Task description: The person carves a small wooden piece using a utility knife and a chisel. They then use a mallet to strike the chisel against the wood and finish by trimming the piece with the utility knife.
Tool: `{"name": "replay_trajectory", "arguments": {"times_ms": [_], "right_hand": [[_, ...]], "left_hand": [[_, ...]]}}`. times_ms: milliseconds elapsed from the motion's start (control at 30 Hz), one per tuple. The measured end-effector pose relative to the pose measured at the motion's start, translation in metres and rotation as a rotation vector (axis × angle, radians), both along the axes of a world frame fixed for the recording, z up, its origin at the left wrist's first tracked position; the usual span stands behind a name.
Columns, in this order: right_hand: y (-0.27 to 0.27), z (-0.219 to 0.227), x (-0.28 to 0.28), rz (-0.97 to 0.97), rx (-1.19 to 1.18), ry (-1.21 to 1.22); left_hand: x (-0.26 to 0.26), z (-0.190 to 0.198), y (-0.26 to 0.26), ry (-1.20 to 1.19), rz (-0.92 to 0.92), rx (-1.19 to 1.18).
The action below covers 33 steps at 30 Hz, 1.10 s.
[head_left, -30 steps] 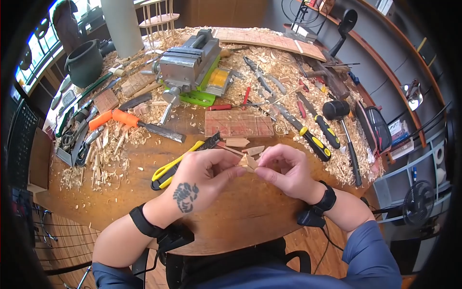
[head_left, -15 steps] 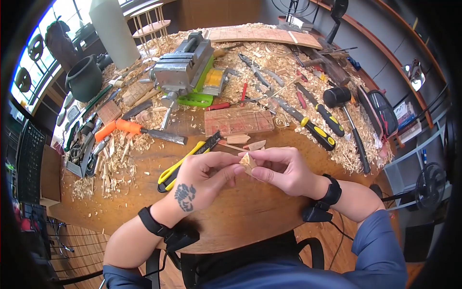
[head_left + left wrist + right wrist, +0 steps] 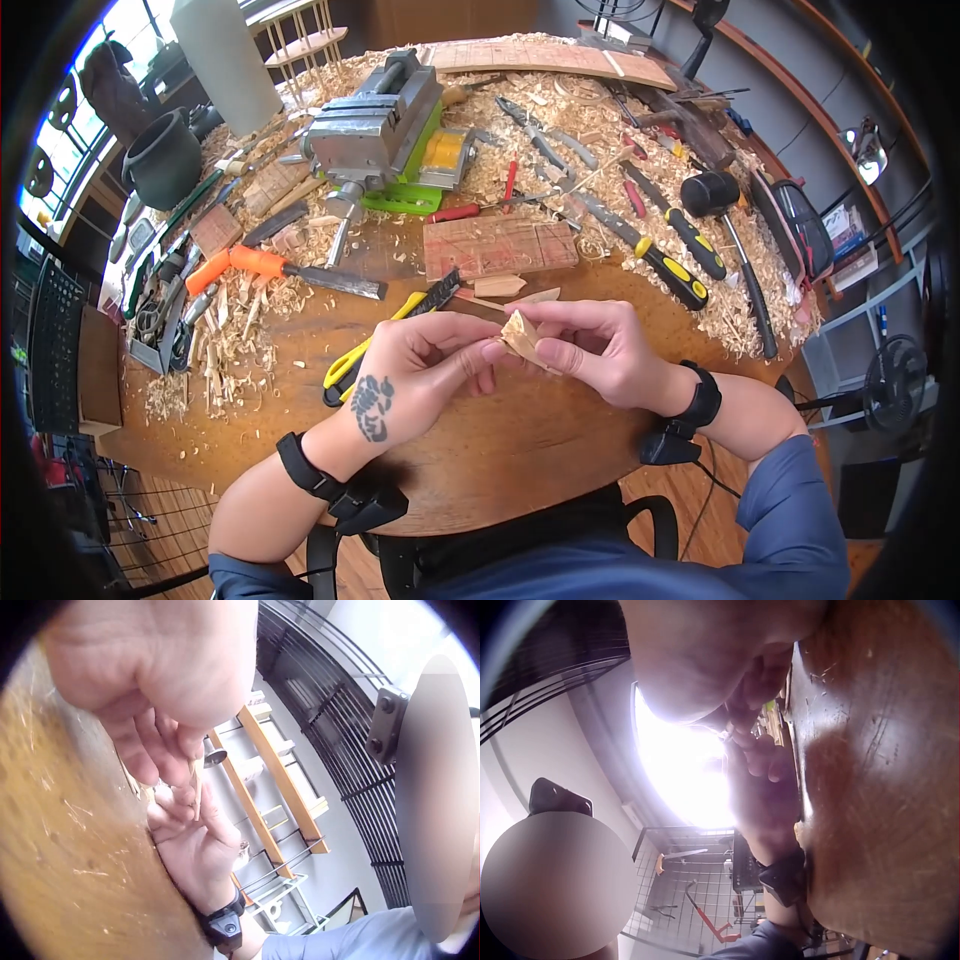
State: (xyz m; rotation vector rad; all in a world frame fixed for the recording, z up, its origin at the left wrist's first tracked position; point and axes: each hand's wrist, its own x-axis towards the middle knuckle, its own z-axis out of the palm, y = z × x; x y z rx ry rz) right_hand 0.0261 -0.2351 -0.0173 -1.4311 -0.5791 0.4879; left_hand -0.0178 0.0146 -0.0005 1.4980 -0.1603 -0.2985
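Note:
Both hands meet over the near part of the wooden table [image 3: 470, 480], holding a small pale carved piece of wood [image 3: 522, 338] between them. My left hand [image 3: 410, 375] pinches its left side with thumb and fingers. On the other side, my right hand [image 3: 605, 355] pinches it too, the thumb along its lower face. In the left wrist view the wood piece [image 3: 198, 787] appears as a thin edge between the hands. A yellow and black utility knife [image 3: 345, 370] lies partly behind my left hand. Just beyond the fingers are small cut wood pieces [image 3: 500, 287].
A marked wooden board [image 3: 495, 250] lies ahead, with a metal vise [image 3: 365, 135] on a green base behind. Wood shavings [image 3: 560, 110] spread widely. An orange-handled chisel [image 3: 255, 263] lies left; a yellow-black handled tool [image 3: 672, 275] and a black mallet [image 3: 710, 195] lie right.
The wood piece has been turned between the fingers, so more of its pale faceted side shows. Both hands keep their pinch, and the head view has shifted slightly.

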Motion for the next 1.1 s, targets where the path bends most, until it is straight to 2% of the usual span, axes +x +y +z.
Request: {"name": "replay_trajectory", "arguments": {"times_ms": [433,633,867,1100], "right_hand": [[-0.003,0.003,0.002,0.018,-0.011,0.033],[-0.006,0.001,0.001,-0.004,0.060,0.034],[-0.008,0.010,0.000,-0.105,-0.070,-0.036],[-0.011,0.006,0.003,-0.165,-0.073,-0.074]], "left_hand": [[-0.001,0.002,0.000,0.085,-0.016,-0.076],[0.000,0.005,-0.002,0.119,0.012,-0.092],[0.001,0.013,0.001,0.178,0.066,-0.040],[0.000,0.008,0.003,0.041,0.011,0.085]]}}
